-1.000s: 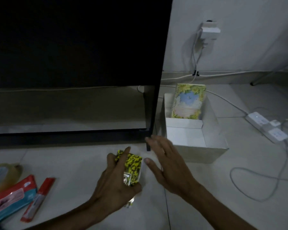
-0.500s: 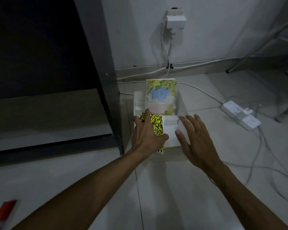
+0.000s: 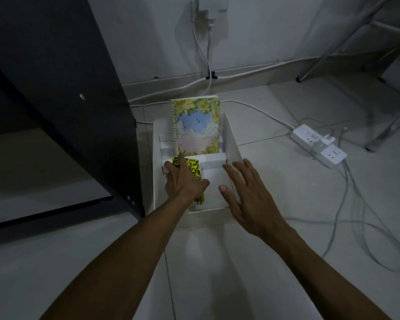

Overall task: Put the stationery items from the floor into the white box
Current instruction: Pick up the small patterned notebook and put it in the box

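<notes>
The white box stands on the floor beside a dark cabinet. A spiral notebook with a flowery cover leans upright in its far compartment. My left hand grips a small yellow-and-black patterned notebook and holds it inside the near compartment, its top at the white divider. My right hand hovers over the box's near right corner with fingers spread and nothing in it.
A dark cabinet rises at the left, close to the box. A white power strip with a plug lies on the tiles at the right, with loose cables trailing round it. Metal chair legs stand at the far right.
My left hand lifted the patterned notebook off the floor and carried it forward into the box's near compartment. My right hand followed to the box. The view swung right; the tape and packets left the frame.
</notes>
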